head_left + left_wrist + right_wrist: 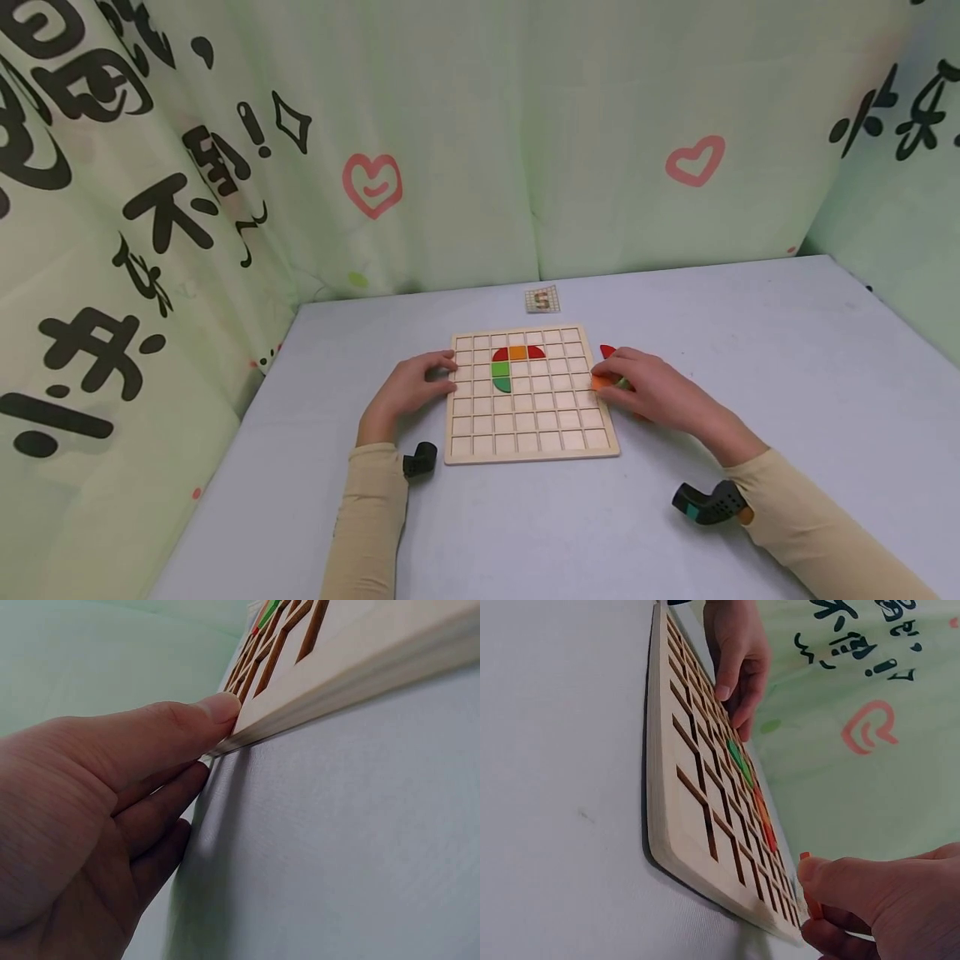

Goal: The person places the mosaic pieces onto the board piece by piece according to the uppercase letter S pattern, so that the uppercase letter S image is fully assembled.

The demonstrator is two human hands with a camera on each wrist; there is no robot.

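Note:
A square wooden grid board [525, 454] lies on the table with coloured pieces set in some cells. A red quarter-round [500, 355], an orange square [517, 352] and another red quarter-round [536, 352] form a row, with a green square [500, 367] and a dark green quarter-round [502, 384] below its left end. My left hand [411, 385] touches the board's left edge, its thumb on the rim. Beside the right edge, my right hand [656, 387] pinches an orange piece [810, 885] between thumb and finger. A red piece [607, 351] and a light green piece [623, 382] show around that hand, partly hidden.
Behind the board lies a small card [542, 299] with a grid picture. Pale green curtains [465, 233] with writing and hearts hang along the back and sides of the white table [787, 375]. A black wrist camera [708, 502] juts from the right sleeve.

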